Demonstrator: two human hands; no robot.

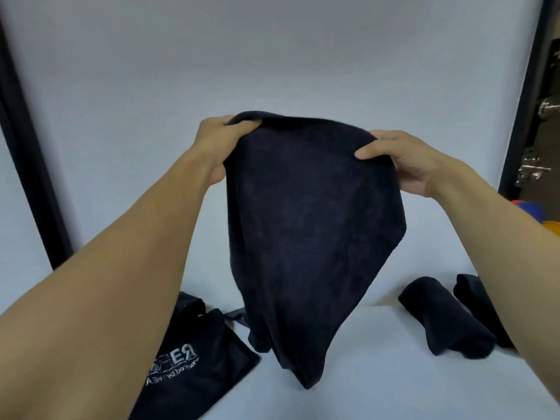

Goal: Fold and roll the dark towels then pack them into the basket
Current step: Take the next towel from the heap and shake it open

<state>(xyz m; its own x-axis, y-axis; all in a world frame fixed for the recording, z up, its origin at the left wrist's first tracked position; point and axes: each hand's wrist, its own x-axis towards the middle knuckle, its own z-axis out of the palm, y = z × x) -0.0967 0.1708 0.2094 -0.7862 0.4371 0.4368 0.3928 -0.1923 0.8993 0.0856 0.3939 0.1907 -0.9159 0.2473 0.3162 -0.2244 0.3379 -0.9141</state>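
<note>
A dark navy towel [312,225] hangs in the air in front of me, its lower tip just above the white table [348,389]. My left hand [218,140] grips its top left edge and my right hand [403,159] pinches the top right edge, thumb on the near face. Two rolled dark towels lie at the right: one [439,319] in full view, the other [475,301] partly behind my right forearm. At the lower left lies a flat dark cloth piece with pale lettering [194,368], partly under my left forearm. No basket is in view.
A pale wall rises behind the table. A dark post [30,165] runs down the left side. At the far right stand a dark frame with metal fittings [536,165] and some red, blue and orange objects [542,216].
</note>
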